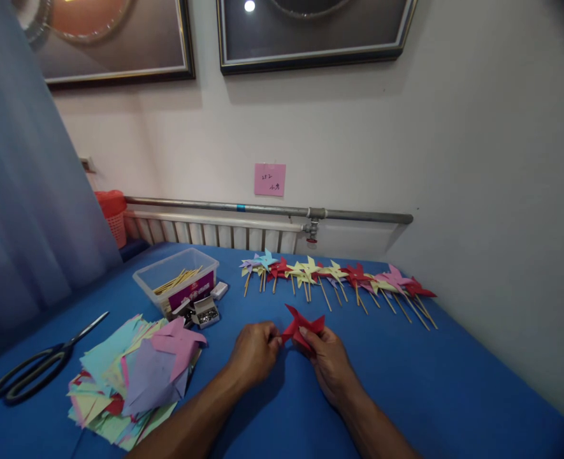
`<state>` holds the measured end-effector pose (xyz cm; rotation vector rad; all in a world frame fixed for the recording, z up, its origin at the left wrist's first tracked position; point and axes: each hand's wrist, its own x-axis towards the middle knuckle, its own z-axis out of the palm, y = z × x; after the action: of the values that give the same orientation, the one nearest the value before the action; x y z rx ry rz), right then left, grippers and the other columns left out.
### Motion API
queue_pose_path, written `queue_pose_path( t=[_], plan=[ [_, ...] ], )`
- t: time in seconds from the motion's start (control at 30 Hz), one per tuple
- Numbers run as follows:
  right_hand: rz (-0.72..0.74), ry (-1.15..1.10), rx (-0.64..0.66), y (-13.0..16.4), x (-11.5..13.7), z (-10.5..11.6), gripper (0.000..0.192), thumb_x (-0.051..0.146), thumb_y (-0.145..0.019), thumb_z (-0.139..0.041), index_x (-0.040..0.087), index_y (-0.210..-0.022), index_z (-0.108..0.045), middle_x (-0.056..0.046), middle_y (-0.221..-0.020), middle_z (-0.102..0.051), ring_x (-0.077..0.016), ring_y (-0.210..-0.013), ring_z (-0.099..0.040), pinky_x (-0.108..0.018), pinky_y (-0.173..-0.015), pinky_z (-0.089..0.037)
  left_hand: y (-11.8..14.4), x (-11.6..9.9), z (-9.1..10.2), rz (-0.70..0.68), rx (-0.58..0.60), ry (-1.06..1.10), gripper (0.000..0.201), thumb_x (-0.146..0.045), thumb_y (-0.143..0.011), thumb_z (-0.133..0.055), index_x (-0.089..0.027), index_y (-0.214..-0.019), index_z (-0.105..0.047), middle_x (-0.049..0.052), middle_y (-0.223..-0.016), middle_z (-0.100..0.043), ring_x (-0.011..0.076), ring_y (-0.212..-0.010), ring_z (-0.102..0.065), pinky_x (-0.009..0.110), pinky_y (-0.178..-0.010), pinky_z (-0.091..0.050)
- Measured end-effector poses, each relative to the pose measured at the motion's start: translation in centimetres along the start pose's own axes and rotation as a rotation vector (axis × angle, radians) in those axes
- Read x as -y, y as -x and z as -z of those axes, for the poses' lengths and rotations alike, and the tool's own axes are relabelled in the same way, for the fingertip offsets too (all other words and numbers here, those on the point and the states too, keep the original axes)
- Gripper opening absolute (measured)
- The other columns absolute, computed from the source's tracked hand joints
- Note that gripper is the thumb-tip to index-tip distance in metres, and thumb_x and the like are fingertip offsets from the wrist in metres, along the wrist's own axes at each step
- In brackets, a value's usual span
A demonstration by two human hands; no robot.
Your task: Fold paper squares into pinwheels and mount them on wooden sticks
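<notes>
A red folded paper pinwheel (303, 325) is held just above the blue table (429, 382) near its middle. My left hand (254, 352) pinches its left edge with the fingertips. My right hand (327, 363) grips its centre and lower part from the right. A row of finished pinwheels on wooden sticks (339, 277), in purple, blue, red, yellow and pink, lies behind my hands along the far side of the table.
A heap of coloured paper squares (133, 379) lies at the left, black scissors (37, 368) beyond it. A clear plastic box of wooden sticks (176, 280) and a small box of pins (206, 313) sit behind. A radiator and pipe (262, 210) run along the wall.
</notes>
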<state>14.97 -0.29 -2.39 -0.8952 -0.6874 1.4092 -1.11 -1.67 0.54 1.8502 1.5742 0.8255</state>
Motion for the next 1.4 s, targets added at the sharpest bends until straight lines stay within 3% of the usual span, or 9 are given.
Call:
queue_pose_path(
  t=[0.93,1.4],
  plan=[
    [0.036,0.038,-0.015,-0.45,-0.61,0.19,0.027,0.027,-0.060,-0.087,0.018,-0.082,-0.074,-0.001,-0.077,-0.076,-0.0170,-0.068,-0.068,-0.029,-0.070,-0.052,0.06,-0.18,-0.44,-0.009,0.005,-0.015,0.016,-0.021,-0.085,-0.054,-0.017,-0.078,-0.068,0.001,-0.066,-0.062,0.0134,-0.063,-0.051,0.026,-0.060,-0.028],
    [0.025,0.030,-0.009,-0.14,-0.16,0.10,0.038,0.034,-0.056,-0.092,0.018,-0.081,-0.070,0.000,-0.071,-0.073,-0.0155,-0.064,-0.066,-0.029,-0.065,-0.054,0.19,-0.54,-0.46,-0.025,-0.004,-0.003,0.016,-0.020,-0.085,-0.053,-0.017,-0.076,-0.066,0.000,-0.067,-0.062,0.0131,-0.064,-0.050,0.025,-0.061,-0.029]
  ],
)
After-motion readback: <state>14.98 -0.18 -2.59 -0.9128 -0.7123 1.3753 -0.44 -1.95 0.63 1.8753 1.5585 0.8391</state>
